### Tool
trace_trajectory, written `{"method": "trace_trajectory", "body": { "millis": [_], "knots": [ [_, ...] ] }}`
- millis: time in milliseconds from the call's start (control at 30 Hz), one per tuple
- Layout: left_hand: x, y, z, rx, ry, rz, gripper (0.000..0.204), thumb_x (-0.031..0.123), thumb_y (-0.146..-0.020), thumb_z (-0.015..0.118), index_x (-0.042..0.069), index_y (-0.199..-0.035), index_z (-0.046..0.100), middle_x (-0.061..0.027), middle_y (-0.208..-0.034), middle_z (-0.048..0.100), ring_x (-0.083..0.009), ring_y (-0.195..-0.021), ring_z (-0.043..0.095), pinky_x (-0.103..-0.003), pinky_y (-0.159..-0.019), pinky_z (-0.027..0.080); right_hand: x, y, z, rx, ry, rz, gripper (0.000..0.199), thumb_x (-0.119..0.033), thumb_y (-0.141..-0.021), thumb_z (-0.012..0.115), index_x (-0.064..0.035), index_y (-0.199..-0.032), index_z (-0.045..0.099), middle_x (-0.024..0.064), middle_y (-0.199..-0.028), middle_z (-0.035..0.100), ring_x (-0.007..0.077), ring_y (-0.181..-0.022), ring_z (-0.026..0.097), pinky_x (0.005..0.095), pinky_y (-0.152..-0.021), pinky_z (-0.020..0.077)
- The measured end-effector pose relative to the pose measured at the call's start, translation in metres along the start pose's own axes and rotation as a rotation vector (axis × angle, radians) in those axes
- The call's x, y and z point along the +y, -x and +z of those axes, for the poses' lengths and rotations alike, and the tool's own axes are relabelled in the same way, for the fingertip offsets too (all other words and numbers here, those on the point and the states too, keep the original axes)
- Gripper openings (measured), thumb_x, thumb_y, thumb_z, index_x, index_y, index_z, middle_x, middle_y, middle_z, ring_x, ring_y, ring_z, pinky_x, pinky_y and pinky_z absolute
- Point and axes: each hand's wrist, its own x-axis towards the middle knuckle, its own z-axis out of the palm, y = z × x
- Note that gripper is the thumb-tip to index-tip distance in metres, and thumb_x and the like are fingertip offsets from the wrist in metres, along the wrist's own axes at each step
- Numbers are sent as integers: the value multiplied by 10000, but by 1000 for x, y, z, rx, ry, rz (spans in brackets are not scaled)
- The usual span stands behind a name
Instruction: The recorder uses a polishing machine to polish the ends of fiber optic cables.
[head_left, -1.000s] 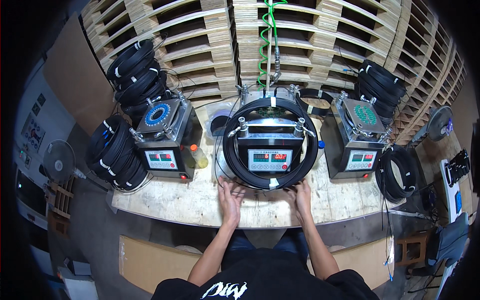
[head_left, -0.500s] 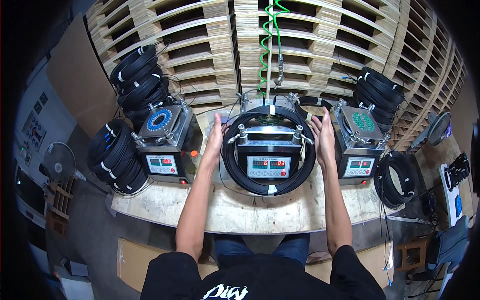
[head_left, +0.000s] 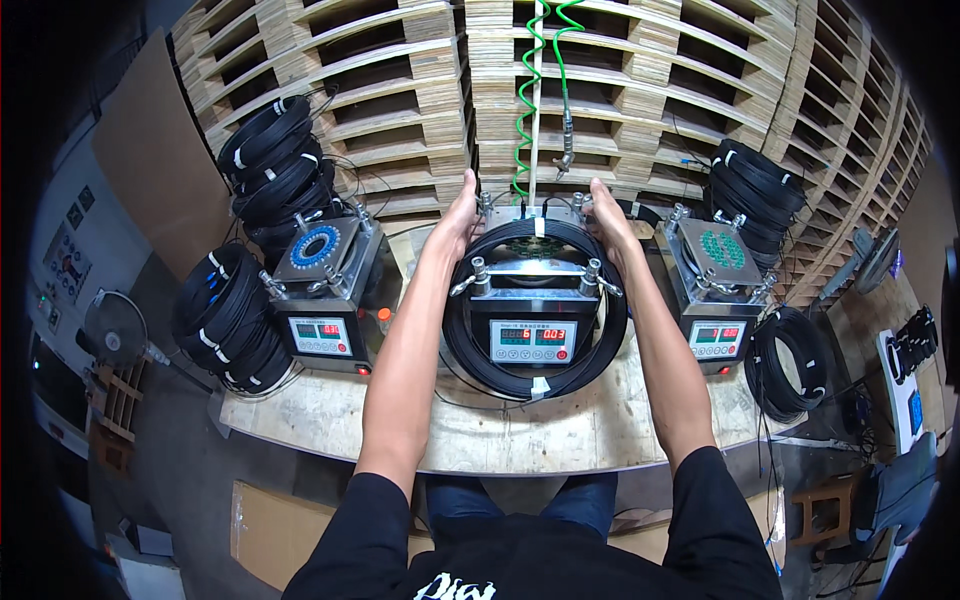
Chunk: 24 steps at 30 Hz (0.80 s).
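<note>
A large coil of black cable [head_left: 540, 388] with white ties rings the middle metal machine [head_left: 533, 312], whose front panel has lit red digits. Clamp knobs stand up at the machine's corners. My left hand [head_left: 459, 216] is at its far left corner, fingers stretched away from me beside a rear knob. Opposite it, my right hand [head_left: 609, 220] is by the far right corner with its fingers extended. Both hands look open and hold nothing that I can see. Their inner sides are partly hidden, so I cannot tell whether they touch the knobs or the coil.
Similar machines stand left [head_left: 322, 290] and right [head_left: 716, 290], with blue and green parts on top. Black cable coils are stacked at the left [head_left: 232, 330] and right [head_left: 757, 195]. A green air hose [head_left: 525, 120] hangs before wooden pallets [head_left: 380, 110]. A fan [head_left: 118, 328] is far left.
Both hands have moved forward and inward, from the coil's sides to the machine's far corners. The coil stays around the machine. The right machine's display has changed.
</note>
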Motion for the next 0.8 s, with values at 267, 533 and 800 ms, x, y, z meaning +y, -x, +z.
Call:
{"method": "trace_trajectory", "body": {
  "millis": [267, 533, 800],
  "knots": [
    [-34, -56, -45, 1, 235, 115, 1002, 863, -853, 337, 297, -1593, -31, -350, -1529, 209, -476, -1145, 542, -494, -827, 546, 5, -4, 4, -5, 109, -134, 848, -742, -956, 340, -206, -1599, 210, 230, -1338, 486, 286, -1004, 510, 476, -908, 449],
    [-30, -30, 18, 94, -99, 305, 852, 724, -973, 321, 110, -1559, 261, -178, -1345, 474, -232, -873, 469, -361, -670, 460, 43, -37, -46, 257, 225, -147, 755, -649, -1008, 343, -66, -1474, 451, 159, -1121, 615, 202, -920, 578, 368, -838, 496],
    [-35, -51, -29, 298, -220, 250, 878, 689, -980, 366, -30, -1483, 322, -212, -1358, 516, -280, -1218, 514, -387, -978, 453, 18, -19, -6, -61, 278, -187, 733, -625, -1017, 363, -31, -1416, 519, 164, -1350, 579, 263, -1143, 572, 379, -1008, 414]
  ]
}}
